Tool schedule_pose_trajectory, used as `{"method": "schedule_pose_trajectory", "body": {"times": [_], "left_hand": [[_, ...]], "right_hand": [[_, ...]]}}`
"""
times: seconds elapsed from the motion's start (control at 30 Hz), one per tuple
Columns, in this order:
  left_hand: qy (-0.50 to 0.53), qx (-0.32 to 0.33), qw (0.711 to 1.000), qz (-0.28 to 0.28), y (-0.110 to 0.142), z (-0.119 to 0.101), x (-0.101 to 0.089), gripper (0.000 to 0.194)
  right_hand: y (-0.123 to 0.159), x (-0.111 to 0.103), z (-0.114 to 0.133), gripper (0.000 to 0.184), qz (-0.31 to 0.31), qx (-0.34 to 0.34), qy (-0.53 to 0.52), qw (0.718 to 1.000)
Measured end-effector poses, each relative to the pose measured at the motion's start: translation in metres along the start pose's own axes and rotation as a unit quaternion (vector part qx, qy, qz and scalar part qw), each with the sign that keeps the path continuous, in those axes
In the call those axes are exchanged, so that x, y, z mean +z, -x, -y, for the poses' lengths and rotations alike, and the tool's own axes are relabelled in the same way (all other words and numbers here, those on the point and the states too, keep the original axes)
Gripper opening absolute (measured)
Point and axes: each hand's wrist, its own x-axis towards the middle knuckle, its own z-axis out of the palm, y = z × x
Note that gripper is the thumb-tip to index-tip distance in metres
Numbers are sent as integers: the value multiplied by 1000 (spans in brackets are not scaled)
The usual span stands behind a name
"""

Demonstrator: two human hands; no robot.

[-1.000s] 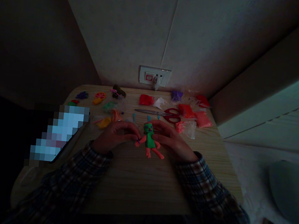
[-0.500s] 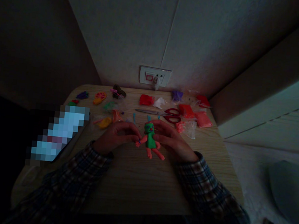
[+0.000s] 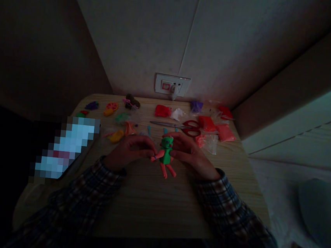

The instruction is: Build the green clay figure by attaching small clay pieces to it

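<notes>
A small clay figure [image 3: 165, 154] with a green head and body and orange arms and legs is held between both hands above the wooden table [image 3: 152, 200]. My left hand [image 3: 129, 149] pinches its orange arm on the left side. My right hand [image 3: 190, 153] grips the green body from the right, fingers curled round it. The figure's legs point toward me and lie close together. Both sleeves are plaid.
Red-handled scissors [image 3: 182, 127] lie just behind the hands. Bags of red and orange clay [image 3: 216, 129] sit at back right, small clay shapes [image 3: 110, 109] at back left. A lit phone [image 3: 65, 147] lies at left. A wall socket [image 3: 171, 85] is behind.
The figure has been turned and lifted a little: its legs, spread apart before, now lie close together, and my right hand has closed more tightly on its body.
</notes>
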Motion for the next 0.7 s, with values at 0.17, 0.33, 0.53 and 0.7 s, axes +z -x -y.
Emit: {"method": "schedule_pose_trajectory", "body": {"times": [0.17, 0.33, 0.53, 0.7], "left_hand": [[16, -5, 1000, -2, -1, 1, 1, 30], [32, -12, 999, -1, -1, 3, 0, 31], [54, -3, 998, 15, -1, 7, -1, 27], [44, -16, 999, 4, -1, 5, 0, 29]], "right_hand": [[-1, 0, 0, 37, -7, -12, 14, 1000], [-1, 0, 1, 36, -2, -23, 19, 1000], [-1, 1, 2, 34, 16, -40, 24, 999], [-1, 0, 2, 35, 14, -41, 38, 998]]}}
